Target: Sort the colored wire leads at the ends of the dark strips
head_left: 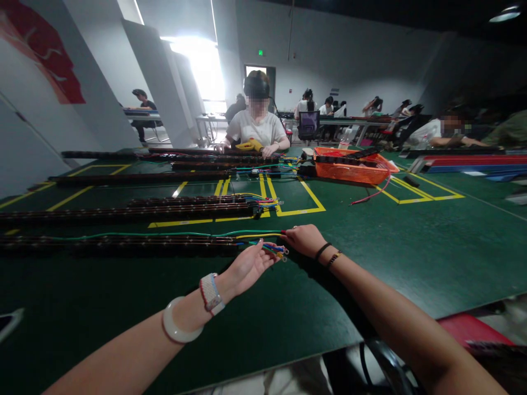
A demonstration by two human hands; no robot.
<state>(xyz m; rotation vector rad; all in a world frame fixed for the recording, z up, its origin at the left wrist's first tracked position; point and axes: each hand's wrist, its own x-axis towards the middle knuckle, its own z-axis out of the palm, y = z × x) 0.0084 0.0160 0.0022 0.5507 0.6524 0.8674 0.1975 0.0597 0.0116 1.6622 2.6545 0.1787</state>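
My left hand (249,266), palm up, has its thumb over a bunch of wires (273,248) in blue, yellow and other colours. Their metal ring terminals (285,259) stick out past the fingertips. Just beyond it, my right hand (307,240) pinches the end of a long green wire (185,234); a bit of red shows at the fingertips. A yellow wire (257,236) runs close beside the green one toward the same fingers. Both lead left along a dark bundled cable harness (164,246) lying on the green table (370,247).
More dark harnesses (197,210) lie farther back. Yellow tape (300,211) marks boxes on the table. An orange basket (349,173) holds dark parts, with a pink wire (373,196) hanging out. Across the table a co-worker (257,126) sits by a yellow tool (250,145). Red and blue strips (473,166) lie right.
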